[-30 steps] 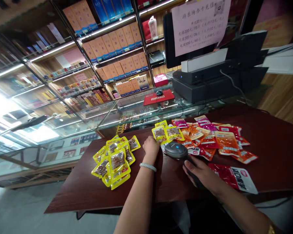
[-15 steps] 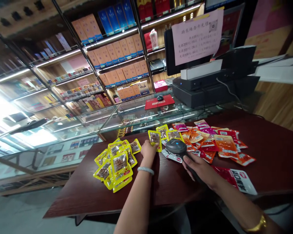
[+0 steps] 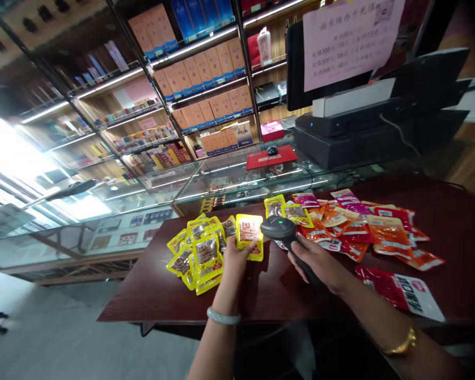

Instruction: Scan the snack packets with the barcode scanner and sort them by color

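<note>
My left hand (image 3: 237,256) pinches a yellow snack packet (image 3: 250,227) by its lower edge and holds it up above the table. Bright light falls on the packet's clear window. In my right hand (image 3: 315,262) is a dark handheld barcode scanner (image 3: 277,228), gripped by its handle, its head pointing left toward that packet. A small green light shows on top of the scanner. Left of my left hand lies a pile of similar yellow packets (image 3: 206,250). Two more yellow packets (image 3: 296,215) rest just behind the scanner head.
Orange, red and pink packets (image 3: 391,236) spread over the right of the dark wooden table (image 3: 142,301). A red-and-white packet (image 3: 404,293) lies near the front edge. Behind are a glass counter (image 3: 190,184), a red mat (image 3: 257,158) with a mouse, and a monitor (image 3: 295,68).
My left hand has lifted the yellow packet off its neighbours and drawn it left, near the pile. The scanner's light has turned from blue to green. The camera view has shifted.
</note>
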`<action>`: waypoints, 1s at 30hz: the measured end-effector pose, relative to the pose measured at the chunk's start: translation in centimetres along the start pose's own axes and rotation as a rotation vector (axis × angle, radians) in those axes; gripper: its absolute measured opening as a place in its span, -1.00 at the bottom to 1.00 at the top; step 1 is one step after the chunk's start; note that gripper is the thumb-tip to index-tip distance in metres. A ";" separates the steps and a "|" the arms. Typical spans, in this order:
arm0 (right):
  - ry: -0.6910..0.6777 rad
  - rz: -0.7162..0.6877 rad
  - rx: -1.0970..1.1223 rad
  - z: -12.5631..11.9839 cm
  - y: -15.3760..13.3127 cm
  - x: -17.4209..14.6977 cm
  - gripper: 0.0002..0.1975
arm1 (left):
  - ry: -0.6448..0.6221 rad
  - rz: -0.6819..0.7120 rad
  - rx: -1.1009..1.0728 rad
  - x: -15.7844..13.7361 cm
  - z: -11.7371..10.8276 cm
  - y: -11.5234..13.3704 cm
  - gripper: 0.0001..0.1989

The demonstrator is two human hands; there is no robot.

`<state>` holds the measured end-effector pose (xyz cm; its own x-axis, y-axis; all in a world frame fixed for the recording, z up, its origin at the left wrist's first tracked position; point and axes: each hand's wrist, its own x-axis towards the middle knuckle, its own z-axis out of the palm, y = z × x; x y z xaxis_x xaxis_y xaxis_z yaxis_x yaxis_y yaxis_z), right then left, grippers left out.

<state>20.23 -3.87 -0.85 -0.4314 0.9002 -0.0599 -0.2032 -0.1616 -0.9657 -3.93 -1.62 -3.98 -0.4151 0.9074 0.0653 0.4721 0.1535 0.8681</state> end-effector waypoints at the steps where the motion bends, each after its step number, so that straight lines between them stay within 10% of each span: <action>1: -0.007 0.004 -0.011 0.0 0.2 -0.1 -0.53 | 0.032 -0.013 0.071 -0.1 -0.8 0.2 -0.54; 7: -0.026 0.015 -0.081 -1.2 1.5 -1.2 -0.55 | 0.515 0.092 0.599 0.0 -4.1 2.5 -0.29; 11: 0.032 0.006 -0.090 -2.5 1.7 -2.2 -0.55 | 0.112 0.242 0.471 1.1 0.6 3.5 -0.61; 15: 0.107 0.000 -0.080 -3.9 1.6 -3.3 -0.56 | -0.221 0.205 0.405 2.1 7.3 5.2 -0.52; 23: 0.296 0.046 0.031 -6.1 1.2 -4.6 -0.51 | -0.257 0.174 0.707 3.7 13.2 8.9 -0.36; 30: 0.306 0.033 0.056 -7.1 1.1 -4.4 -0.54 | -0.210 0.092 0.462 3.9 12.1 7.6 -0.65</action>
<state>28.13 -5.19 -3.48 -0.1555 0.9727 -0.1724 -0.2457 -0.2071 -0.9470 7.46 7.81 -3.13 -0.2128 0.9770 -0.0099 0.8131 0.1827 0.5527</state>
